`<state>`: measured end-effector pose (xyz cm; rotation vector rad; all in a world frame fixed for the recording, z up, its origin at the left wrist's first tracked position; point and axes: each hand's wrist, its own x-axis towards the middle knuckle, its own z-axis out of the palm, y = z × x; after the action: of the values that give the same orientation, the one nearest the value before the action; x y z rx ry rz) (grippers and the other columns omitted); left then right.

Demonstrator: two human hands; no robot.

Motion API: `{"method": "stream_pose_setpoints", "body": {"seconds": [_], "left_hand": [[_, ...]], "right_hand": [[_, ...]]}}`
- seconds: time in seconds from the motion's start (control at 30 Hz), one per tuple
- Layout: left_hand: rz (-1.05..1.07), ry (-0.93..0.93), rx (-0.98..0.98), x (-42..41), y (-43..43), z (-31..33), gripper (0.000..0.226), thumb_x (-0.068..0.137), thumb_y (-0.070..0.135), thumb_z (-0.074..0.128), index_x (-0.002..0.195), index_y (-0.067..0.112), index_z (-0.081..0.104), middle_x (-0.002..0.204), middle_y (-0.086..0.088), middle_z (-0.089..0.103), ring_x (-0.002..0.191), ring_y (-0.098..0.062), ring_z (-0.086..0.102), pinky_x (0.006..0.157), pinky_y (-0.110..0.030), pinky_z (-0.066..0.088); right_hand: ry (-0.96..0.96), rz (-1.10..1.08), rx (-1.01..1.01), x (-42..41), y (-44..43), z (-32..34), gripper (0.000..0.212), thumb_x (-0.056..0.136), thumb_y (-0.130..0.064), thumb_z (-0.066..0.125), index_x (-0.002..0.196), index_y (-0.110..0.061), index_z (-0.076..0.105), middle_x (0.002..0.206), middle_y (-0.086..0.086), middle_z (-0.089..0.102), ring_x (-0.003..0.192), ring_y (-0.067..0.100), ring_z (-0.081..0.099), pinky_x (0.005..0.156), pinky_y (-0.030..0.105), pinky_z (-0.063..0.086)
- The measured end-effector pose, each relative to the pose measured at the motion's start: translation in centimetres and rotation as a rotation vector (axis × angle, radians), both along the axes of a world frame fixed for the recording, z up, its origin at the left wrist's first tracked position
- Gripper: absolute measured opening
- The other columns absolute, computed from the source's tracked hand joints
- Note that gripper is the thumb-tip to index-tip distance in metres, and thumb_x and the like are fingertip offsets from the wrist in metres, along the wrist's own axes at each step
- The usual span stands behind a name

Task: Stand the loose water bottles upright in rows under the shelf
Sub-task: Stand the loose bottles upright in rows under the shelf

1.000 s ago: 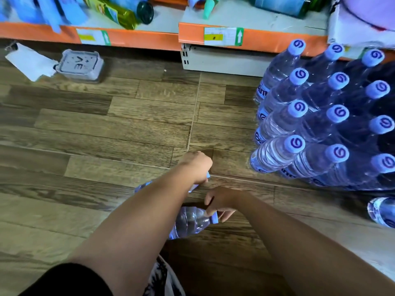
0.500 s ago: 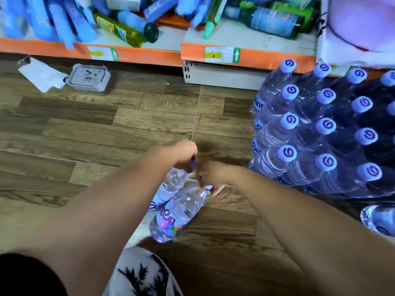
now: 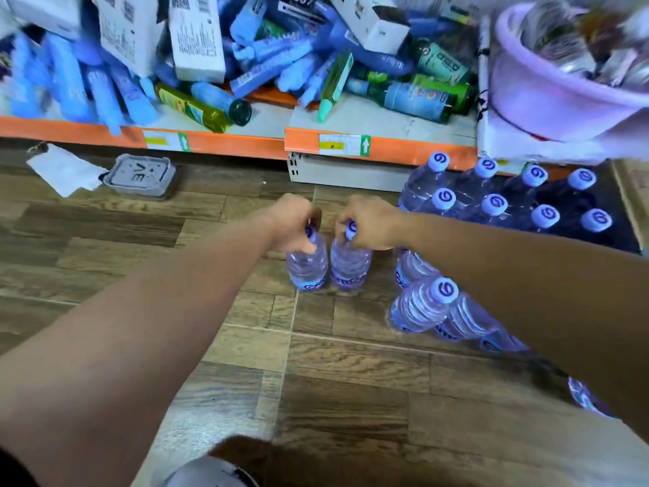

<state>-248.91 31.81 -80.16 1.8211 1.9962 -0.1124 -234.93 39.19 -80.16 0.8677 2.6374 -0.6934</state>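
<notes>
Two clear water bottles with lilac caps stand upright side by side on the wooden floor. My left hand grips the cap and neck of the left bottle. My right hand grips the cap and neck of the right bottle. Just to their right, a block of upright bottles in rows reaches back to the orange shelf edge. My right forearm hides part of that block. Another loose bottle lies at the right edge, mostly covered by my arm.
The shelf above is piled with blue tubes, boxes and green bottles. A lilac basin sits on a box at upper right. A grey plastic container and a white paper lie on the floor at left.
Both hands lifted the two lying bottles off the floor near me, carried them forward toward the shelf and turned them upright beside the rows. The view tilted up toward the shelf.
</notes>
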Motion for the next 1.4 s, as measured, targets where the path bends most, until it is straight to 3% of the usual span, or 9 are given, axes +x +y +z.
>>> {"method": "stream_pose_setpoints", "body": {"seconds": [0.1, 0.17, 0.27, 0.37, 0.7, 0.83, 0.97, 1.17, 1.4], "left_hand": [[0.011, -0.04, 0.104, 0.5, 1.3, -0.4, 0.028, 0.07, 0.015, 0.068, 0.097, 0.01, 0.065, 0.087, -0.009, 0.049, 0.092, -0.031, 0.056, 0.077, -0.028, 0.044], [0.031, -0.077, 0.135, 0.8, 2.5, -0.6, 0.028, 0.07, 0.013, 0.067, 0.097, 0.01, 0.063, 0.089, -0.006, 0.044, 0.084, -0.028, 0.051, 0.076, -0.028, 0.044], [0.048, -0.086, 0.153, 1.2, 4.4, -0.6, 0.026, 0.071, 0.016, 0.067, 0.096, 0.01, 0.062, 0.09, -0.005, 0.044, 0.082, -0.027, 0.05, 0.078, -0.03, 0.045], [0.052, -0.084, 0.138, 1.7, 6.0, -0.7, 0.019, 0.072, 0.02, 0.067, 0.089, 0.013, 0.06, 0.08, -0.001, 0.046, 0.079, -0.025, 0.049, 0.069, -0.025, 0.039], [0.029, -0.139, 0.172, 4.1, 8.6, -1.0, 0.021, 0.072, 0.021, 0.068, 0.091, 0.012, 0.065, 0.086, -0.002, 0.054, 0.084, -0.025, 0.057, 0.073, -0.03, 0.046], [0.002, -0.172, 0.221, 5.3, 9.5, -0.9, 0.015, 0.075, 0.021, 0.068, 0.086, 0.013, 0.061, 0.082, 0.001, 0.053, 0.077, -0.018, 0.049, 0.064, -0.02, 0.03], [-0.066, -0.149, 0.24, 6.3, 10.3, -1.0, 0.013, 0.073, 0.019, 0.067, 0.072, 0.011, 0.056, 0.073, -0.003, 0.052, 0.073, -0.021, 0.045, 0.057, -0.022, 0.021], [-0.14, -0.151, 0.157, 6.3, 10.5, -1.3, 0.025, 0.076, 0.015, 0.066, 0.1, 0.011, 0.067, 0.101, -0.006, 0.065, 0.097, -0.025, 0.059, 0.084, -0.03, 0.047], [-0.223, -0.053, 0.097, 7.1, 10.8, -0.7, 0.041, 0.084, 0.024, 0.067, 0.123, 0.017, 0.057, 0.13, -0.004, 0.053, 0.121, -0.023, 0.048, 0.1, -0.03, 0.038]], "right_hand": [[-0.039, 0.064, 0.106, 0.9, 2.1, 0.3, 0.03, 0.082, -0.003, 0.053, 0.064, -0.027, 0.056, 0.093, -0.001, 0.038, 0.096, 0.028, 0.056, 0.076, 0.03, 0.041], [-0.035, 0.068, 0.161, 1.4, 3.7, 0.4, 0.034, 0.081, -0.005, 0.054, 0.058, -0.028, 0.043, 0.094, 0.001, 0.039, 0.097, 0.031, 0.057, 0.076, 0.037, 0.044], [-0.008, 0.034, 0.221, 1.7, 6.1, 0.4, 0.018, 0.086, -0.008, 0.055, 0.097, -0.021, 0.059, 0.116, 0.008, 0.05, 0.11, 0.031, 0.054, 0.081, 0.036, 0.044], [-0.052, -0.031, 0.269, 1.4, 8.6, 0.2, 0.04, 0.088, -0.005, 0.051, 0.127, -0.014, 0.051, 0.131, 0.012, 0.046, 0.117, 0.032, 0.05, 0.081, 0.033, 0.04], [-0.04, -0.11, 0.297, 1.3, 11.7, -0.6, 0.038, 0.089, -0.002, 0.047, 0.125, -0.014, 0.054, 0.125, 0.021, 0.044, 0.113, 0.038, 0.051, 0.087, 0.036, 0.044], [-0.032, -0.112, 0.288, 1.0, 11.9, -0.7, 0.034, 0.09, -0.01, 0.052, 0.124, -0.016, 0.056, 0.125, 0.02, 0.045, 0.111, 0.039, 0.052, 0.087, 0.036, 0.044], [-0.01, -0.093, 0.269, 1.3, 12.1, -0.7, 0.031, 0.088, -0.012, 0.052, 0.118, -0.019, 0.06, 0.116, 0.018, 0.048, 0.109, 0.038, 0.053, 0.085, 0.035, 0.043], [-0.016, -0.063, 0.247, 2.1, 12.0, 0.0, 0.031, 0.089, -0.009, 0.051, 0.118, -0.012, 0.061, 0.104, 0.016, 0.048, 0.108, 0.036, 0.054, 0.081, 0.035, 0.044], [-0.028, -0.008, 0.26, 2.1, 12.6, 0.7, 0.03, 0.095, -0.021, 0.05, 0.121, -0.012, 0.061, 0.109, 0.016, 0.054, 0.115, 0.034, 0.05, 0.091, 0.036, 0.042]]}}
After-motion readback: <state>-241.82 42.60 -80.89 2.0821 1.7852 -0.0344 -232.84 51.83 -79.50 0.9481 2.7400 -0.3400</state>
